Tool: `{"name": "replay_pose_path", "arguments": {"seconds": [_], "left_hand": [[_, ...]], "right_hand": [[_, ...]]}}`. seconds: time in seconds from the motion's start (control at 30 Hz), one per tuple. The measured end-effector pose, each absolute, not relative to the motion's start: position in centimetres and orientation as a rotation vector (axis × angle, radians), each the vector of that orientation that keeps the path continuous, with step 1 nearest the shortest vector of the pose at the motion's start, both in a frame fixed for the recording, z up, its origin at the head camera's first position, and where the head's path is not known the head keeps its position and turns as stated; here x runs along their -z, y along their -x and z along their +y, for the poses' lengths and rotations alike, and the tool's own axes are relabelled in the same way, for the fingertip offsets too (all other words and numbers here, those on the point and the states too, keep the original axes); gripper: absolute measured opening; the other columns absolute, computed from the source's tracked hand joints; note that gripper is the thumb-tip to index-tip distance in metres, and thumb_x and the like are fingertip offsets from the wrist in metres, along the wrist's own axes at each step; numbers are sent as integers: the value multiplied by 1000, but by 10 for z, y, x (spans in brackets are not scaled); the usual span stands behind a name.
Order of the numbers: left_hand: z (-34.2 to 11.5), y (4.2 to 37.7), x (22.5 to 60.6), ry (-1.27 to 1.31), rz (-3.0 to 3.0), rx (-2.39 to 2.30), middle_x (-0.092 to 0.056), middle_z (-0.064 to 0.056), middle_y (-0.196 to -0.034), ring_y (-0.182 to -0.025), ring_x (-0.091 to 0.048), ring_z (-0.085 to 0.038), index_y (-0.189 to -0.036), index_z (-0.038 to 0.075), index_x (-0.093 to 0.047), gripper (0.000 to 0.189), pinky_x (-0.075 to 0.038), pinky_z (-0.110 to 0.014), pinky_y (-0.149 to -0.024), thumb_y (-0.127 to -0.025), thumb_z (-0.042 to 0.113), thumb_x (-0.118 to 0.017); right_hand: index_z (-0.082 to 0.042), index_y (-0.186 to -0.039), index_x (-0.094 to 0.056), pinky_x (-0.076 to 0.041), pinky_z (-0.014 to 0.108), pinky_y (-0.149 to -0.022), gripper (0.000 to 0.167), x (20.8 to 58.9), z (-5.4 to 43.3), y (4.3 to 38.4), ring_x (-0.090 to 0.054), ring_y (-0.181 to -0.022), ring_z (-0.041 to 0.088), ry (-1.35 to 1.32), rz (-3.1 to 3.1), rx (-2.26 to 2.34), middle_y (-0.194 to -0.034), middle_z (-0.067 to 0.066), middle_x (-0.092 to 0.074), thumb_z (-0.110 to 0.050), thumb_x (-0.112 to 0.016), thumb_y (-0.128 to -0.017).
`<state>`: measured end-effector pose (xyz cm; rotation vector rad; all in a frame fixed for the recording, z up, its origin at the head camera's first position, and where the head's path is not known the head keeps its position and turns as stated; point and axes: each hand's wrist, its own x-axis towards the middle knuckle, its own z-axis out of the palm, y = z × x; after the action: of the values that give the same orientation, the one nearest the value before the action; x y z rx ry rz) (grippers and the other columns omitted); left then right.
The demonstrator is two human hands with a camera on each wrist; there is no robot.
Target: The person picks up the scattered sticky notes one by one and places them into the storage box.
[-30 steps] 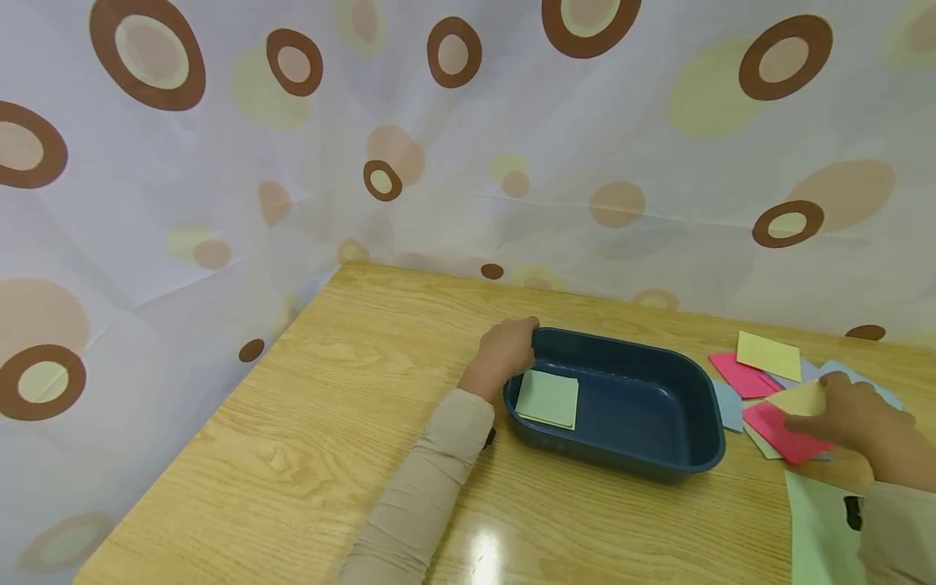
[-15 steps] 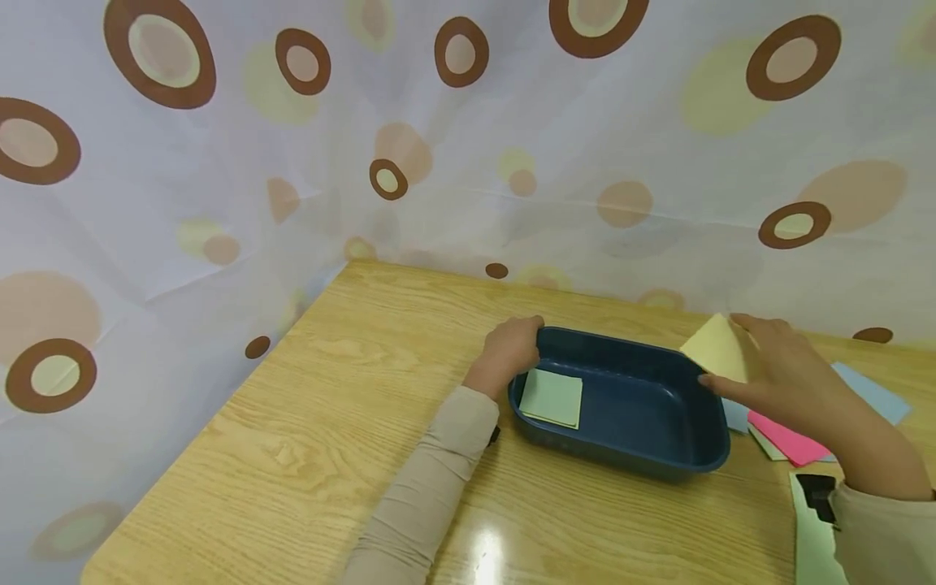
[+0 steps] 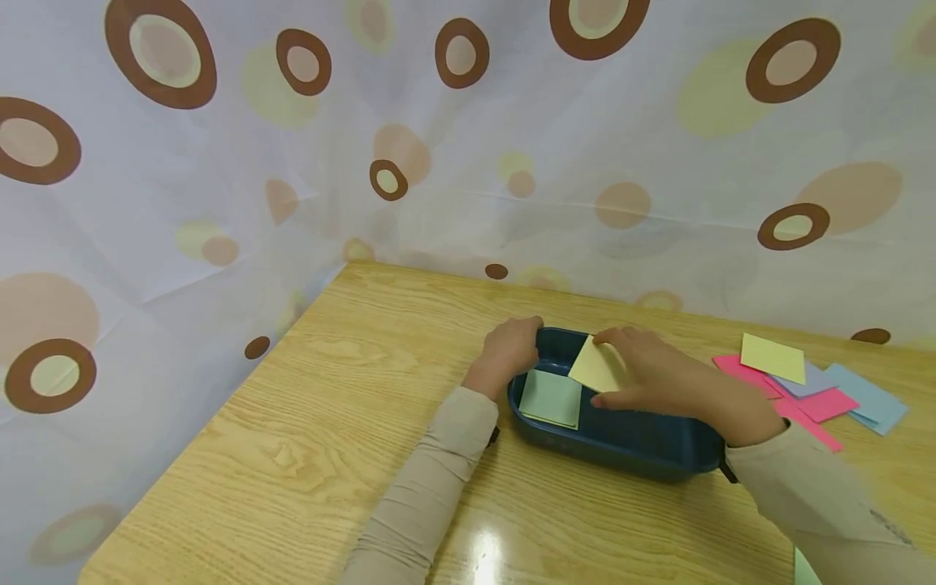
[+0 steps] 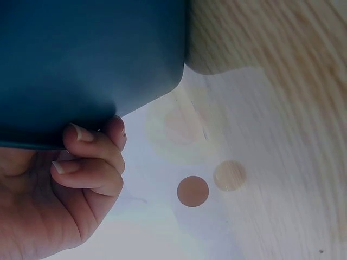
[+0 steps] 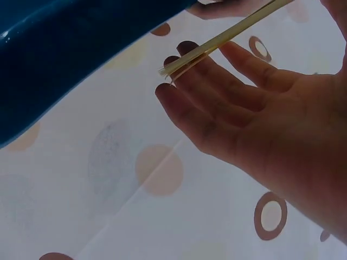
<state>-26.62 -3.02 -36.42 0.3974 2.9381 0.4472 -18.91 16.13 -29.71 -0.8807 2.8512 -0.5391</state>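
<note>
Yellow paper stack (image 3: 595, 370) is right of centre in the head view, tilted above the dark blue tray (image 3: 607, 457), with one corner pointing left. The right hand (image 3: 658, 378) pinches it between thumb and fingers; the left hand (image 3: 509, 351) grips the tray. Only the right wrist view shows its thin layered edge, the long axis rising toward the upper right.

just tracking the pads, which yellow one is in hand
The pale yellow pad in the right hand; the other yellow one lies on the pile beside the tray.
</note>
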Motion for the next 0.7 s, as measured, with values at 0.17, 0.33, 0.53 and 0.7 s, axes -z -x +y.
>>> {"name": "replay_pose_path", "arguments": {"seconds": [0.17,0.33,0.53,0.7], "left_hand": [[-30,267,365,-403,2939,-454,-66,-4,-115,-86,-60,-15,-137,16,-52,45,-51,-31,-70,-93,12,-62],[-31,267,364,-409,2936,-453,-66,-4,-116,-91,-61,-17,-137,16,-52,46,-51,-32,-71,-92,13,-62],[-32,267,365,-415,2923,-478,-65,-4,-117,-85,-59,-17,-138,16,-51,47,-49,-31,-66,-92,11,-61],[-32,267,364,-417,2921,-464,-64,-4,-121,-89,-59,-17,-139,16,-50,47,-50,-31,-70,-93,13,-61]], "right_hand": [[7,-131,-43,-44,35,-66,73,306,149,200,-50,-80,24,839,2727,474,-106,19,-53,-34,-77,-81],[8,-133,-38,-45,36,-66,73,317,139,212,-50,-78,23,792,2644,409,-102,17,-50,-30,-75,-83],[10,-132,-38,-45,40,-71,73,327,126,221,-49,-83,27,790,2639,314,-106,18,-49,-29,-75,-83],[11,-134,-37,-45,43,-77,77,328,118,225,-51,-90,30,766,2629,261,-113,22,-49,-31,-76,-83]]}}
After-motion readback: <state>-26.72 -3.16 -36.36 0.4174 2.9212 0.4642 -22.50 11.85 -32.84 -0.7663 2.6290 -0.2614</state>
